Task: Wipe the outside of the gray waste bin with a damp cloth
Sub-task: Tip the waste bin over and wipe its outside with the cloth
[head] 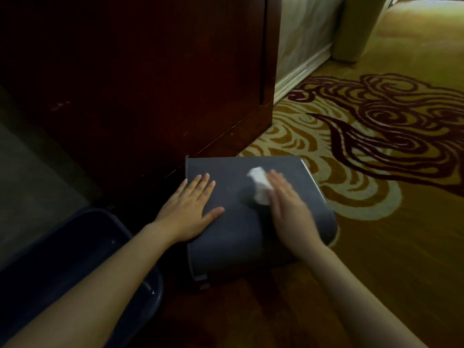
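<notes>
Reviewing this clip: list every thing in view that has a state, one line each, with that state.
gray waste bin: lying on its side on the carpet.
white cloth: crumpled, pressed on the bin's upward side.
right hand: flat on the cloth, blurred.
left hand: open, palm flat on the bin.
dark basin: upright, contents not discernible.
beige bin: upright by the wall.

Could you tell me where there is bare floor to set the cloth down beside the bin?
The patterned carpet right of the gray bin is bare up to the beige bin. Left is crowded: the dark basin and wooden cabinet close in.
</notes>
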`<state>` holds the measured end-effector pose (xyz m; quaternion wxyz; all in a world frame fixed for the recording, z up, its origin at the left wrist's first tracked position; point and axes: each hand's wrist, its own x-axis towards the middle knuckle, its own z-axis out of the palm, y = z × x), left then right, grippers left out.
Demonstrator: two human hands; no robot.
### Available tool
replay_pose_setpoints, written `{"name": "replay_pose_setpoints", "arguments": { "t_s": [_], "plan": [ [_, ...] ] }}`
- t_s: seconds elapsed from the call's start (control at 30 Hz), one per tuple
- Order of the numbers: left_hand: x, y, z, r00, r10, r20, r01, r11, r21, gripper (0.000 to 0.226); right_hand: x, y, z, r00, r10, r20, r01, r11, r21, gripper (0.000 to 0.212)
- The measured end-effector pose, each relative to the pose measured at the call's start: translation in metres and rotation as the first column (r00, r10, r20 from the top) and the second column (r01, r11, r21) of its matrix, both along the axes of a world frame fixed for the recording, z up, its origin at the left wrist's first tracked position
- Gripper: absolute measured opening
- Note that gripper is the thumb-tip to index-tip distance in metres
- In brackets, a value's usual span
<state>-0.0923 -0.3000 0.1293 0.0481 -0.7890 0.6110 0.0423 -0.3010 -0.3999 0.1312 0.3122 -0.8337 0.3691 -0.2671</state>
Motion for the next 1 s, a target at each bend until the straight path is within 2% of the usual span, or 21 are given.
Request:
{"name": "replay_pose_setpoints", "arguments": {
  "t_s": [0.07,0.1,0.17,0.3,0.4,0.47,0.53,0.63,0.73,0.83,1.0],
  "plan": [
    [0.002,0.002,0.001,1.0,-0.011,0.016,0.011,1.0,0.015,0.089,0.011,0.007,-0.007,0.954,0.198,-0.223,-0.223,0.971,-0.092,0.046],
    [0.003,0.003,0.002,1.0,-0.016,0.018,0.015,1.0,0.017,0.092,0.012,0.009,-0.013,0.912,0.246,-0.329,-0.304,0.943,-0.136,0.047],
    [0.003,0.003,0.002,1.0,-0.024,0.019,0.024,1.0,0.009,0.096,0.007,0.008,-0.024,0.877,0.242,-0.415,-0.34,0.923,-0.181,0.048],
    [0.003,0.005,0.002,1.0,-0.018,-0.001,0.018,1.0,0.004,0.095,-0.025,-0.021,-0.032,0.926,0.075,-0.37,-0.128,0.984,-0.12,0.046],
    [0.002,0.006,0.003,1.0,-0.009,-0.007,0.009,1.0,0.003,0.089,-0.054,-0.052,-0.033,0.893,-0.076,-0.443,0.077,0.997,-0.017,0.047],
    [0.001,0.005,0.004,1.0,-0.005,-0.001,0.005,1.0,0.008,0.083,-0.057,-0.056,-0.034,0.87,-0.12,-0.479,0.127,0.992,-0.017,0.048],
    [-0.001,0.007,0.006,1.0,0.0,0.006,0.0,1.0,0.01,0.081,-0.049,-0.05,-0.036,0.869,-0.138,-0.476,0.12,0.99,-0.068,0.049],
    [-0.006,0.012,0.006,1.0,0.012,0.023,-0.012,1.0,0.005,0.08,-0.042,-0.037,-0.032,0.898,-0.097,-0.428,0.084,0.995,-0.048,0.049],
    [-0.011,0.014,0.008,0.998,0.04,0.045,-0.04,0.999,-0.009,0.078,-0.029,-0.011,-0.027,0.911,0.052,-0.41,-0.067,0.997,-0.023,0.048],
    [-0.019,0.019,0.01,0.996,0.063,0.061,-0.062,0.998,-0.018,0.078,-0.011,0.012,-0.028,0.9,0.176,-0.399,-0.227,0.971,-0.082,0.048],
    [-0.042,0.043,0.007,0.996,0.056,0.066,-0.054,0.998,-0.04,0.077,0.032,-0.034,-0.019,0.875,0.258,-0.41,-0.312,0.947,-0.07,0.048]
  ]
}}
